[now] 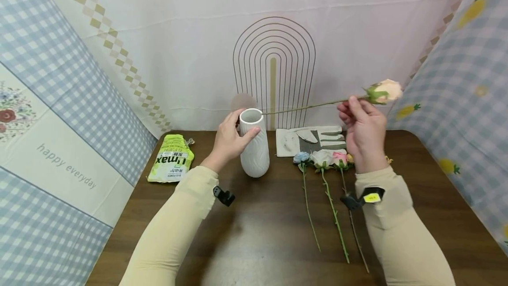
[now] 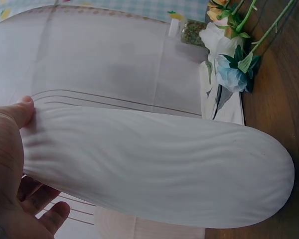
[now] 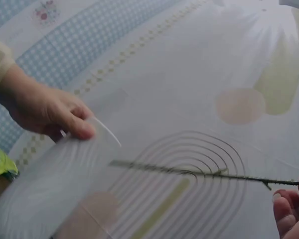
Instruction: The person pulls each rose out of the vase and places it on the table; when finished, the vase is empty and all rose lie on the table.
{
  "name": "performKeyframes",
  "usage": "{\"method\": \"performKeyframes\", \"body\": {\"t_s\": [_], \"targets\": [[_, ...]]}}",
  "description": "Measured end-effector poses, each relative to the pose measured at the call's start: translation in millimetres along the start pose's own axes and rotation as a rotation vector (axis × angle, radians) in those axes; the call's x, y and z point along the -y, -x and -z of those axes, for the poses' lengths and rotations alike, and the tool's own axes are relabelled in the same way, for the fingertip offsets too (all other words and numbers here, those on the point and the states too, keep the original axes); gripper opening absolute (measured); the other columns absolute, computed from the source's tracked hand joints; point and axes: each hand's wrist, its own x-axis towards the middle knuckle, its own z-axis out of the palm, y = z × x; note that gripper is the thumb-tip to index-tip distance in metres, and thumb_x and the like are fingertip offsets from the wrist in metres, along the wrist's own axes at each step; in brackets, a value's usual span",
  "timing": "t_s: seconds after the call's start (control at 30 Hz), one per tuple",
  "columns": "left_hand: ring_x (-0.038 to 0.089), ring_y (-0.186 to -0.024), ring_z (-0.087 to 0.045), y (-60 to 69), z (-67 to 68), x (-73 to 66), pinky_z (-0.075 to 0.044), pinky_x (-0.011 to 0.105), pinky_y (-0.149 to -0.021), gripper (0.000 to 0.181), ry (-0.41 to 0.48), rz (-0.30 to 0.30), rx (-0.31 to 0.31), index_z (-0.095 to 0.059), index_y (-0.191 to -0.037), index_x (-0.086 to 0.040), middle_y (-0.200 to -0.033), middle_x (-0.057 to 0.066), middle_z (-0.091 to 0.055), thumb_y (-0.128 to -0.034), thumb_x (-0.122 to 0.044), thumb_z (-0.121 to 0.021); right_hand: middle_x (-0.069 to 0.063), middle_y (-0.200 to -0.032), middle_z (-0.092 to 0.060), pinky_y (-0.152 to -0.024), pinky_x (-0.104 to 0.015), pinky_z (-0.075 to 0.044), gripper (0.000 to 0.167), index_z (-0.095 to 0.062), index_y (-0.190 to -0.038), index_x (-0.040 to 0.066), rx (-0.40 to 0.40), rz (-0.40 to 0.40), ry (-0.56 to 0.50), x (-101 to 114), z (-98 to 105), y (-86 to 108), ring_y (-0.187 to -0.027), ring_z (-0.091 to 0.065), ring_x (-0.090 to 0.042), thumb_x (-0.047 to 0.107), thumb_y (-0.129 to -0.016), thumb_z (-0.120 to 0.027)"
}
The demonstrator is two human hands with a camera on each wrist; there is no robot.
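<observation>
My left hand (image 1: 230, 138) grips a white ribbed vase (image 1: 255, 156) near its rim, thumb on the near side and fingers behind. The vase stands upright, its mouth facing up. In my right hand (image 1: 367, 129) a cream rose (image 1: 389, 91) is pinched by the stem just below the bloom. Its long stem (image 1: 303, 108) runs nearly level leftward, the tip beside the vase's rim; whether it touches I cannot tell. Below the right hand lie a blue flower (image 1: 301, 157), a white flower (image 1: 322, 158) and a pink flower (image 1: 339, 157), stems toward me. A yellow bloom (image 1: 349, 158) is partly hidden.
Behind the flowers lies a white and grey glove (image 1: 291, 144). A green and white pouch (image 1: 171, 159) sits at the table's left. The left wrist view shows a clear container of green bits (image 2: 193, 33). Patterned cloths hang around the brown table (image 1: 254, 242).
</observation>
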Motion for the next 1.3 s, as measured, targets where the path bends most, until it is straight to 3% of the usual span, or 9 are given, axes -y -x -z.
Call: {"method": "performKeyframes", "body": {"t_s": [0.17,0.3,0.53,0.73,0.97,1.13,1.3], "targets": [[0.023,-0.104,-0.057,0.5,-1.0,-0.3,-0.049,0.04,-0.088,0.065,0.01,-0.002,0.0,-0.051,-0.134,-0.006,-0.115,0.01,-0.058,-0.0835,-0.042,-0.072,-0.017,-0.091,-0.07,-0.061,-0.026,-0.054,0.023,-0.064,-0.097,-0.01,0.048,-0.024,0.073,15,40,2.1,-0.077,-0.069,-0.023,0.008,-0.084,-0.072],[0.023,-0.105,-0.057,0.2,-1.1,-0.5,-0.049,0.04,-0.089,0.066,0.013,0.002,-0.003,-0.05,-0.134,-0.006,-0.117,0.01,-0.058,-0.0837,-0.042,-0.072,-0.013,-0.087,-0.071,-0.062,-0.025,-0.054,0.02,-0.067,-0.098,-0.006,0.07,-0.077,0.216,7,64,9.1,-0.073,-0.067,-0.018,0.01,-0.087,-0.07],[0.024,-0.106,-0.056,-0.1,0.7,0.5,-0.049,0.039,-0.088,0.066,0.018,0.001,-0.004,-0.05,-0.135,-0.007,-0.119,0.011,-0.057,-0.0841,-0.042,-0.071,-0.005,-0.086,-0.072,-0.061,-0.022,-0.053,0.028,-0.067,-0.11,0.001,0.071,-0.209,0.537,-47,72,33.3,-0.07,-0.065,-0.011,0.014,-0.085,-0.073],[0.024,-0.106,-0.056,0.8,0.5,0.6,-0.049,0.039,-0.088,0.065,0.02,-0.001,-0.007,-0.05,-0.135,-0.006,-0.119,0.011,-0.057,-0.0841,-0.041,-0.071,0.001,-0.078,-0.072,-0.054,-0.022,-0.05,0.025,-0.062,-0.098,-0.004,0.15,-0.191,0.779,-106,71,56.8,-0.063,-0.062,-0.007,0.016,-0.088,-0.072],[0.026,-0.105,-0.057,0.6,-1.9,0.5,-0.05,0.043,-0.088,0.065,0.038,-0.006,-0.005,-0.05,-0.135,-0.006,-0.119,0.012,-0.057,-0.0846,-0.041,-0.071,-0.013,-0.082,-0.07,-0.053,-0.022,-0.047,0.015,-0.06,-0.096,-0.005,0.184,-0.234,0.838,-144,73,72.2,-0.063,-0.06,-0.009,0.007,-0.09,-0.067],[0.025,-0.106,-0.057,0.4,-1.6,0.4,-0.05,0.041,-0.088,0.064,0.056,-0.008,-0.019,-0.051,-0.134,-0.006,-0.12,0.012,-0.057,-0.0839,-0.039,-0.072,-0.024,-0.094,-0.067,-0.058,-0.021,-0.045,0.023,-0.06,-0.106,-0.008,0.215,-0.281,0.876,-155,78,74.4,-0.069,-0.059,-0.01,0.006,-0.089,-0.066],[0.026,-0.106,-0.057,0.4,-1.2,0.4,-0.05,0.045,-0.088,0.064,0.072,-0.022,-0.021,-0.051,-0.133,-0.005,-0.119,0.013,-0.057,-0.0838,-0.038,-0.072,-0.02,-0.099,-0.067,-0.066,-0.021,-0.048,0.025,-0.065,-0.11,-0.007,0.242,-0.314,0.947,-161,85,77.3,-0.079,-0.06,-0.013,0.006,-0.089,-0.067]]}}
